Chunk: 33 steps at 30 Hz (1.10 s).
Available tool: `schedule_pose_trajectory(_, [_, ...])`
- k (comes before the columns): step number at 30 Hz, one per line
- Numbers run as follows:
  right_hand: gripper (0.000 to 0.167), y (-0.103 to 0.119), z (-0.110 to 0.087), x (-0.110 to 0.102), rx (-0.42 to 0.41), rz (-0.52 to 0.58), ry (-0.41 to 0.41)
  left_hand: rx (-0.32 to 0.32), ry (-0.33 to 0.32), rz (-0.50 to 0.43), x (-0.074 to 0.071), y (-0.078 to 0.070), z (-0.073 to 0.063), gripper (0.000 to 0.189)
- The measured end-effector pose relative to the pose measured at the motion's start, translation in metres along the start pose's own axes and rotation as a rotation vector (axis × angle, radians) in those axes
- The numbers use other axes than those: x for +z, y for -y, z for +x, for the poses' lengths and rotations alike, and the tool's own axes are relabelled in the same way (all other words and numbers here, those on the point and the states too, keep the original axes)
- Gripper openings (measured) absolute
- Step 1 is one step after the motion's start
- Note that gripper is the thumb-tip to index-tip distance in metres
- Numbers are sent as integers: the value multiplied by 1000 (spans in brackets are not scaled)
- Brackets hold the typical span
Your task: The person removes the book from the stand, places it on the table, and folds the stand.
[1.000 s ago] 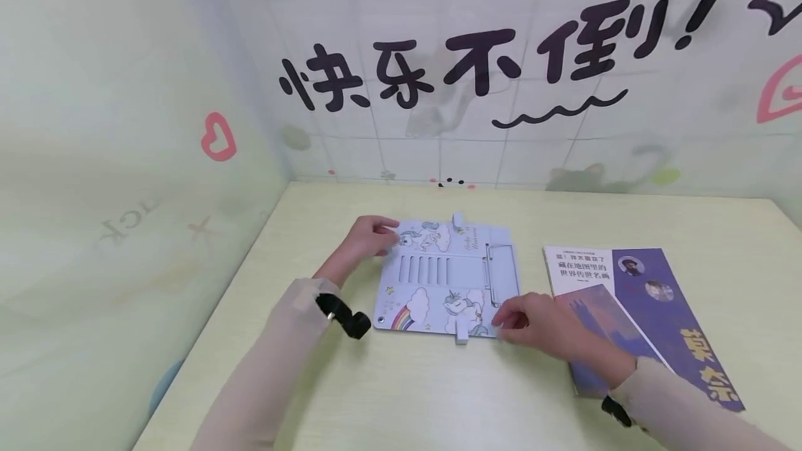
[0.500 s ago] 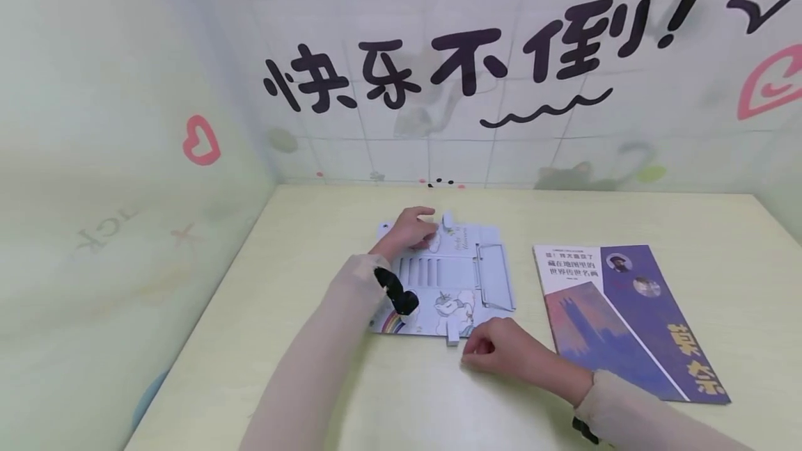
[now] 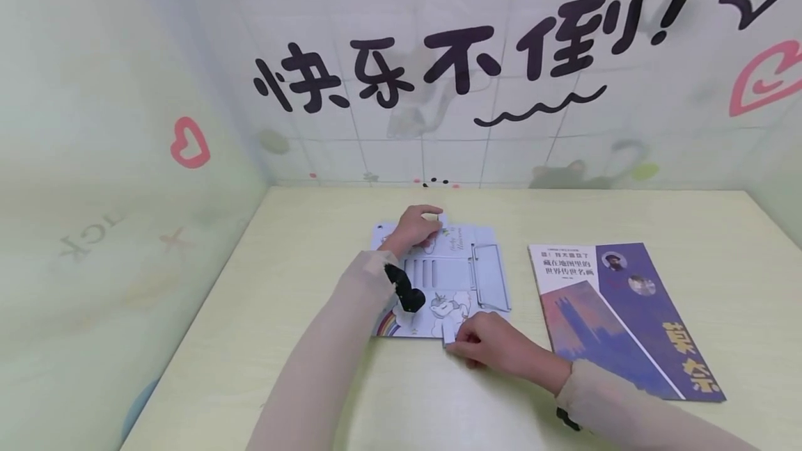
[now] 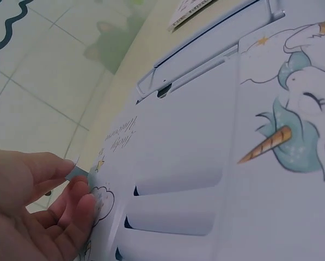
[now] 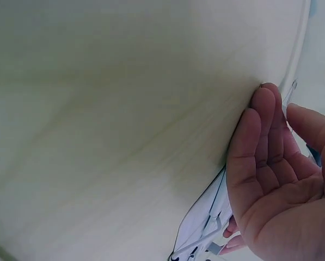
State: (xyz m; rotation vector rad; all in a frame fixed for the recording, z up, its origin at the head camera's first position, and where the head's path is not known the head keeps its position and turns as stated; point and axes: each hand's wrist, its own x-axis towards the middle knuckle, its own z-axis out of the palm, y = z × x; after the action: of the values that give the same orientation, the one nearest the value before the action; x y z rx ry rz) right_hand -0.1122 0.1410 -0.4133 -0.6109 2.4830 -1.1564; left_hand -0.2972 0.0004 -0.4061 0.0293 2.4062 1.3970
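Note:
A pale blue book stand (image 3: 454, 273) printed with unicorns and a rainbow lies flat on the table, its slots and wire prop showing. My left hand (image 3: 415, 228) reaches over its far side and pinches the far page clip (image 3: 443, 218). In the left wrist view, a bit of that page clip (image 4: 77, 174) shows between thumb and fingers. At the near edge, my right hand (image 3: 495, 346) holds the other page clip (image 3: 447, 331) by its outer end. The right wrist view shows my right hand (image 5: 282, 179) with curled fingers along the stand's edge, the clip mostly hidden.
A purple and white book (image 3: 626, 333) with yellow lettering lies on the table (image 3: 313, 242) to the right of the stand. A printed cloth wall (image 3: 388, 138) stands behind the table, and another closes off the left side.
My left hand has moved right from the stand's far left corner to the far clip. My right hand has come left along the near edge to the near clip, uncovering the book.

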Motion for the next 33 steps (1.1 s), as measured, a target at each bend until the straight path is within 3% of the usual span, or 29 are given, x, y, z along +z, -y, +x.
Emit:
schedule_pose_trajectory(8, [27, 0, 4, -4, 35, 61, 25, -6, -14, 30, 1, -3, 0, 36])
schedule_pose_trajectory(22, [27, -1, 8, -8, 62, 96, 21, -21, 31, 95, -3, -7, -1, 37])
schedule_pose_trajectory(27, [24, 0, 8, -10, 51, 54, -12, -36, 32, 103, -6, -7, -4, 38])
schedule_pose_trajectory(33, [13, -1, 5, -22, 30, -21, -97, -8, 4, 112, -12, -5, -11, 50])
